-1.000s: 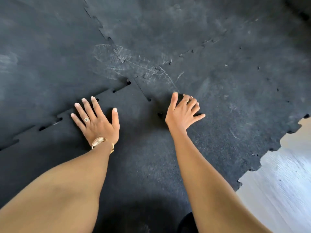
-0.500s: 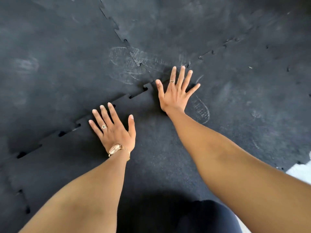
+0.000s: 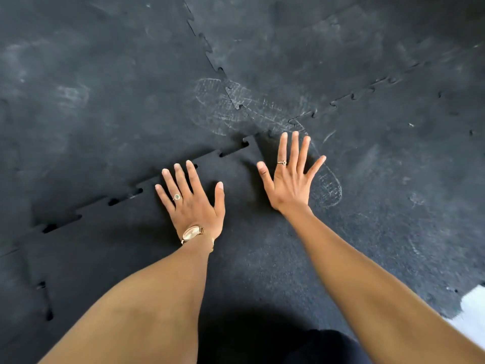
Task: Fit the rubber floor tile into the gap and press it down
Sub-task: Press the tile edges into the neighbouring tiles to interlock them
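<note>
Nearby — laid tiles (image 3: 105,101), dusty shoeprint (image 3: 236,106)

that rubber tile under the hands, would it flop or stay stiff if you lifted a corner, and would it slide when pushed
The rubber tile probably bends a little rather than flopping: its toothed edge sits slightly raised with open gaps. Sliding seems unlikely, given the matte, grainy surface and interlocking teeth. Both the left hand and right hand press flat, suggesting springy resistance.

Bare forearms, jewellery on both hands

The left hand (image 3: 195,203) wears a pale-stoned ring (image 3: 177,197) and a gold wristwatch (image 3: 193,233) with an oval face; the right hand (image 3: 290,181) wears a thin gold band (image 3: 281,162). No sleeves reach either forearm.
</note>
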`<state>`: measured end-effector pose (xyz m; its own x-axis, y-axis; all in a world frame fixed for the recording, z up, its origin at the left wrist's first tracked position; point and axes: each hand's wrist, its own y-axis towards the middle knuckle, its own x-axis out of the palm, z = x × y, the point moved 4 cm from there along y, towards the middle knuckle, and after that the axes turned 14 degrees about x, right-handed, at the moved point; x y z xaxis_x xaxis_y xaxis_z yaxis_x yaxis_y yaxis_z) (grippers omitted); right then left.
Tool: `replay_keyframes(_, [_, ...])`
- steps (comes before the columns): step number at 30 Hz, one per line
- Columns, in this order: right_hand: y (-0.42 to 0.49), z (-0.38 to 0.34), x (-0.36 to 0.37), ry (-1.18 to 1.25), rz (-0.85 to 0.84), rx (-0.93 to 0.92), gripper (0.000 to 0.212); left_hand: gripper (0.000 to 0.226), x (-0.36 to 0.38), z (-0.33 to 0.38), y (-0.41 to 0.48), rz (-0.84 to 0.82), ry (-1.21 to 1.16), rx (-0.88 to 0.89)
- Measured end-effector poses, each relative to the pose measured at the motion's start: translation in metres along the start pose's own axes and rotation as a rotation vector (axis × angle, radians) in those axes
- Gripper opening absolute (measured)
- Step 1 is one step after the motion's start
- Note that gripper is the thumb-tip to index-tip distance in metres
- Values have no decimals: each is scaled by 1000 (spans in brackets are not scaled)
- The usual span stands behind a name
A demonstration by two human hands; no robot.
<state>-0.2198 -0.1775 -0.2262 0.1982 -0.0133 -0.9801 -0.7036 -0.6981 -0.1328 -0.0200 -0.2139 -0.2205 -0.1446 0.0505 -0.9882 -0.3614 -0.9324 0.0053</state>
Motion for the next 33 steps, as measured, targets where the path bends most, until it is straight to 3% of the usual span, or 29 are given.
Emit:
replay_keyframes(5, [9, -23, -25, 289, 21, 41, 79, 78, 2, -2, 0, 7, 8, 0])
replay_keyframes(8, [42, -76, -66, 543, 304, -56, 77, 77, 2, -2, 0, -8, 19, 3])
replay_keyframes(10, [61, -111, -78, 565, 447, -177, 75, 77, 2, -2, -1, 2, 29, 2])
replay_keyframes(12, [67, -135, -57, 329, 357, -318, 72, 77, 3, -3, 1, 1, 46, -8])
replay_keyframes(15, [73, -131, -4, 44, 97, -344, 71, 76, 4, -2, 1, -14, 60, 1])
replay_keyframes(23, [82, -132, 9, -19, -17, -340, 74, 76, 3, -3, 1, -26, 56, 3])
replay_keyframes(33, [84, -133, 10, -30, -14, -297, 70, 76, 3, -1, 1, -23, 45, 30])
